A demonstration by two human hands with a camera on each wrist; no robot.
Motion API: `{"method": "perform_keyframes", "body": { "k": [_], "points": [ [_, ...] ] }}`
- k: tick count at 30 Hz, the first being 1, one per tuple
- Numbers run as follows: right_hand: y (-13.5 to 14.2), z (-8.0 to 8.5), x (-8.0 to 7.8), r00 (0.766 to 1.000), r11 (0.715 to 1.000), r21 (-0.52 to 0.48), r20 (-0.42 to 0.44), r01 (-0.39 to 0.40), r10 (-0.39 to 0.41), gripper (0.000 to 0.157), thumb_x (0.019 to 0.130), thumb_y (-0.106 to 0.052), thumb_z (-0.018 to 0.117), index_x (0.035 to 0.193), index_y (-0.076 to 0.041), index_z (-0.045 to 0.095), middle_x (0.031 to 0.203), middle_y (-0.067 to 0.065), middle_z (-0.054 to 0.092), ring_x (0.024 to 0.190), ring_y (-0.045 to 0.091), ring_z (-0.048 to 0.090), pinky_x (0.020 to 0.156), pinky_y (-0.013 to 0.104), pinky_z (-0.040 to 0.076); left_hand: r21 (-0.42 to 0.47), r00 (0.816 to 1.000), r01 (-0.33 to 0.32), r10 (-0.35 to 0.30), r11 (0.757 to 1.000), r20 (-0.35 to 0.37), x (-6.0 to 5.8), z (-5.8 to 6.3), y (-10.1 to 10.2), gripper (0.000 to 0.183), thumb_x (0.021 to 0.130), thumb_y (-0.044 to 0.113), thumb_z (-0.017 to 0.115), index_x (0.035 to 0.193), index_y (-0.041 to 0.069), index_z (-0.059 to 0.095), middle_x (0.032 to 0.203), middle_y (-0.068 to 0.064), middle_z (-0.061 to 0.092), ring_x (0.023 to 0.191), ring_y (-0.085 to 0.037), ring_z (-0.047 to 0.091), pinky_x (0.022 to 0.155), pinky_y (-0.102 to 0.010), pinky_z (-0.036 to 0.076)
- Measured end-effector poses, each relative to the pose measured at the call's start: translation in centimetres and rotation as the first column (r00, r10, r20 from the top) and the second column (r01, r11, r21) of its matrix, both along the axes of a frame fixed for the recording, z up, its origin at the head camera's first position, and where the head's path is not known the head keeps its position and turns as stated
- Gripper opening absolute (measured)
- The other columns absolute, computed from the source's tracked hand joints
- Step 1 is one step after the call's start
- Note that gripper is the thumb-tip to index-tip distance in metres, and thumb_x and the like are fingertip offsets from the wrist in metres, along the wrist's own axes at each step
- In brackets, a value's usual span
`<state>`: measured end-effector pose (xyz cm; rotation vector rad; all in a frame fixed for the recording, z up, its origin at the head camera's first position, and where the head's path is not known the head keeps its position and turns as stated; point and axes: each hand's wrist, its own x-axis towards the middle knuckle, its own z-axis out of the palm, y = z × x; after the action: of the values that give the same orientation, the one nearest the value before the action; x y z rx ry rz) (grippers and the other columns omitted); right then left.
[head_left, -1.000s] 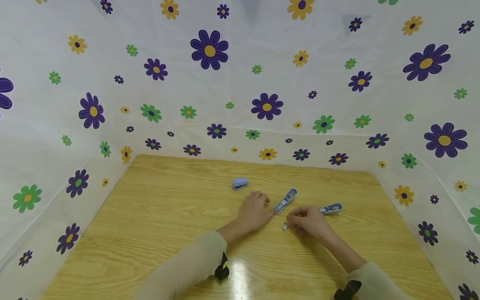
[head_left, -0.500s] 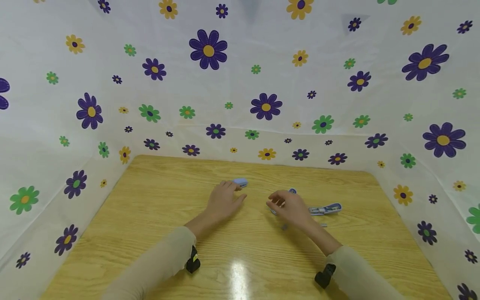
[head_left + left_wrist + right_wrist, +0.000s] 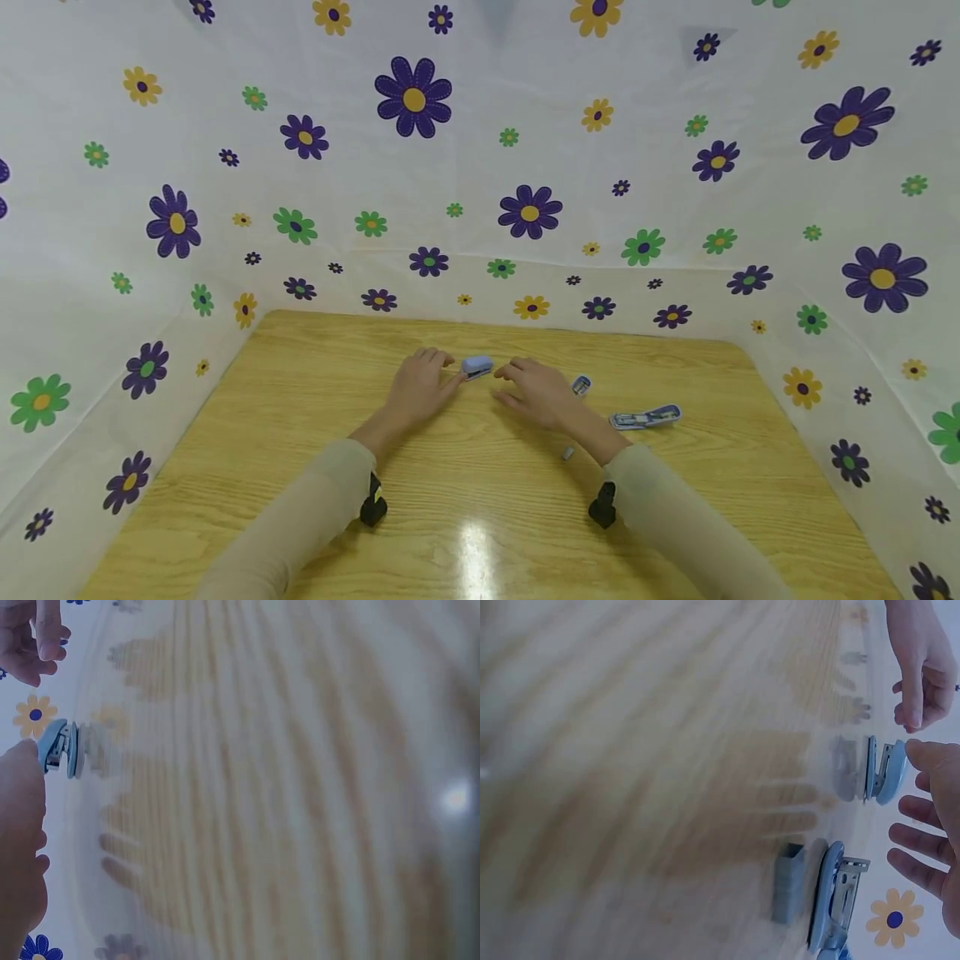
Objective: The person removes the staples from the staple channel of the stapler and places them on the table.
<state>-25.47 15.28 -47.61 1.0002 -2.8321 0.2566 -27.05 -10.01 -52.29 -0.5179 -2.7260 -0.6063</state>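
Note:
A small light-blue stapler (image 3: 477, 367) sits on the table between my two hands. My left hand (image 3: 417, 387) is at its left, thumb tip at or very near the stapler; the views do not settle whether they touch. My right hand (image 3: 542, 393) hovers just right of it, fingers loosely bent and holding nothing. In the right wrist view the same stapler (image 3: 889, 772) appears beyond the spread fingers. A second stapler (image 3: 581, 385), opened up, is partly hidden behind my right hand. A third stapler (image 3: 645, 417) lies opened farther right.
A small grey strip of staples (image 3: 567, 453) lies on the wooden table (image 3: 300, 350), beside my right forearm. A flower-printed white cloth (image 3: 465, 167) surrounds the table at the back and both sides.
Both hands have left the second stapler and staple strip area. My left hand moved left and away to the small stapler; my right hand followed leftward to its other side.

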Motion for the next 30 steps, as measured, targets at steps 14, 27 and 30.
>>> {"method": "perform_keyframes", "body": {
  "k": [14,27,30],
  "points": [
    [-2.7,0.8,-4.1,0.998,0.987,0.160,0.054,0.020,-0.029,0.048,0.103,-0.039,0.068,0.143,-0.013,0.061,0.133,0.010,0.065,0.114,0.027,0.070,0.089,0.041,0.061,-0.088,0.996,0.052,-0.046,0.995,0.076,-2.6,-0.2,-1.0,0.057,0.105,0.058,0.054,0.131,0.009,0.066,0.129,-0.010,0.069,0.124,-0.028,0.063,0.110,-0.046,0.051],
    [-3.1,0.4,-5.8,0.991,0.981,0.187,0.116,0.050,-0.073,0.041,0.105,-0.037,0.066,0.141,-0.016,0.063,0.135,0.008,0.068,0.115,0.025,0.071,0.091,0.042,0.061,-0.071,0.990,0.139,-0.137,0.988,0.042,-2.8,-0.3,0.6,0.036,0.106,0.045,0.062,0.116,0.011,0.071,0.118,-0.007,0.070,0.113,-0.027,0.062,0.104,-0.044,0.053],
    [-3.2,0.2,-5.8,0.992,0.984,0.174,0.111,0.040,-0.060,0.036,0.105,-0.034,0.066,0.136,-0.015,0.066,0.128,0.007,0.070,0.111,0.025,0.072,0.090,0.040,0.061,-0.077,0.990,0.143,-0.141,0.987,0.029,-2.5,-0.2,0.7,0.036,0.106,0.045,0.062,0.114,0.011,0.072,0.115,-0.007,0.070,0.109,-0.026,0.061,0.101,-0.043,0.053]
  ]
}}
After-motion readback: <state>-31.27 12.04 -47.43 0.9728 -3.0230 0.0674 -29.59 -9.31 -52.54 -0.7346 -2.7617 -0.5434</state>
